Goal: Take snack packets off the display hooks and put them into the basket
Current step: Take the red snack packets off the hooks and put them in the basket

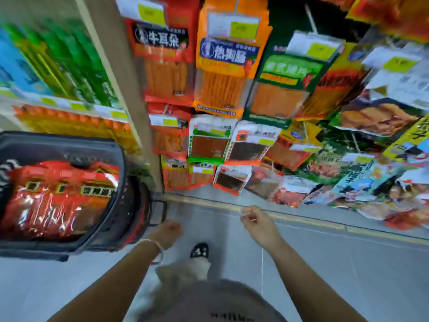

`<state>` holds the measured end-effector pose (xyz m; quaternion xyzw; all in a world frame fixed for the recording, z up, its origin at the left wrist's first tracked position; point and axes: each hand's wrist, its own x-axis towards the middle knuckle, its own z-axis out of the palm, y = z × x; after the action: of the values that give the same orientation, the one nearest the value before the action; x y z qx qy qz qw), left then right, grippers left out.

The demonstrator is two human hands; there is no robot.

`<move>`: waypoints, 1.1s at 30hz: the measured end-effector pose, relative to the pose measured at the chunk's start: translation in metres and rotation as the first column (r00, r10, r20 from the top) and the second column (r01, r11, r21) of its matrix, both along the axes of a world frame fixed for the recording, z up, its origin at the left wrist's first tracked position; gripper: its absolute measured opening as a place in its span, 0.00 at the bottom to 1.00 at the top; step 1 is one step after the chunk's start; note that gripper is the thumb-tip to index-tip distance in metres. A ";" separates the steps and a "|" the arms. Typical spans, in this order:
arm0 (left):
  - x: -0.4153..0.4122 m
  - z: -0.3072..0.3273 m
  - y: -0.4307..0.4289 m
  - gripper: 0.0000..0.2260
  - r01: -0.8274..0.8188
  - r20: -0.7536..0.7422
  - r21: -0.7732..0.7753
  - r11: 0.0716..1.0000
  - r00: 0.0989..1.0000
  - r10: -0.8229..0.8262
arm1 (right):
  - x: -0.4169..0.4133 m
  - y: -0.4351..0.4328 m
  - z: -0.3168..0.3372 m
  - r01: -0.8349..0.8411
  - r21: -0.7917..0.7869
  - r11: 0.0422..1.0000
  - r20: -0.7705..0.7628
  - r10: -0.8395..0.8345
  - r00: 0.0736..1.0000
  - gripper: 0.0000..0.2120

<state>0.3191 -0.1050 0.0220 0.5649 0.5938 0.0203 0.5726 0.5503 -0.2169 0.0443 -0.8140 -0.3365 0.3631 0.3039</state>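
1. The basket (122, 163), dark with a red lower edge, sits at 9 o'clock in the view. It is just beside the post of the display rack.
2. Red snack packets (58, 196) lie flat inside the basket, glossy and overlapping, and fill most of it.
3. The left hand (168, 231) is at 6 o'clock, just right of the basket, with a bracelet (157, 246) on its wrist. Its fingers are curled and it is just beside the basket's black handle (160, 212). Blur hides whether it grips the handle, so I cannot tell.
4. The right hand (257, 223) hangs at 5 o'clock over the floor (348, 263), well apart from the packets on the rack. Its fingers are loosely bent and nothing shows in them, so it looks released.
5. On the rack from 12 to 3 o'clock hang many snack packets. There is a red packet (162, 61) at 11 o'clock, an orange packet (222, 66) at 12 just beside it, and a green packet (283, 82) at 1 o'clock.
6. Yellow price tags (243, 27) hang in front of the top packets, and smaller packets hang in rows below.
7. A yellow line (301, 220) runs along the floor under the rack.
8. A black shoe (199, 249) shows at 6 o'clock between the two forearms.
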 end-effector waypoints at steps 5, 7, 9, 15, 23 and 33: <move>-0.083 -0.032 -0.116 0.06 -0.027 -0.199 -0.231 0.973 0.980 -0.020 | -0.059 -0.083 -0.065 -0.209 -0.413 0.886 -0.141 0.165 0.976 0.10; -0.105 -0.036 -0.147 0.09 -0.043 -0.249 -0.218 0.975 0.968 -0.013 | -0.083 -0.113 -0.078 -0.301 -0.477 0.826 -0.180 0.244 0.953 0.11; -0.126 -0.034 -0.168 0.08 -0.138 -0.277 -0.186 0.973 0.957 0.083 | -0.102 -0.135 -0.085 -0.436 -0.511 0.741 -0.238 0.366 0.900 0.12; -0.179 -0.036 -0.179 0.09 -0.430 -0.285 -0.160 0.888 0.882 0.375 | -0.129 -0.109 -0.088 -0.492 -0.517 0.701 -0.273 0.410 0.870 0.06; -0.251 -0.041 -0.135 0.07 -0.542 -0.260 -0.246 0.803 0.835 0.484 | -0.199 0.019 -0.073 -0.544 -0.407 0.734 -0.261 0.477 0.839 0.05; -0.366 -0.010 0.031 0.07 -0.510 -0.068 -0.166 0.844 0.860 0.506 | -0.347 0.177 -0.054 -0.473 -0.111 0.874 -0.408 0.394 0.824 0.06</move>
<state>-0.0469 -0.0736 0.0121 0.3343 0.7276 0.1119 0.5886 0.2033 -0.0398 -0.0100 -0.6586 -0.4098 0.6035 0.1848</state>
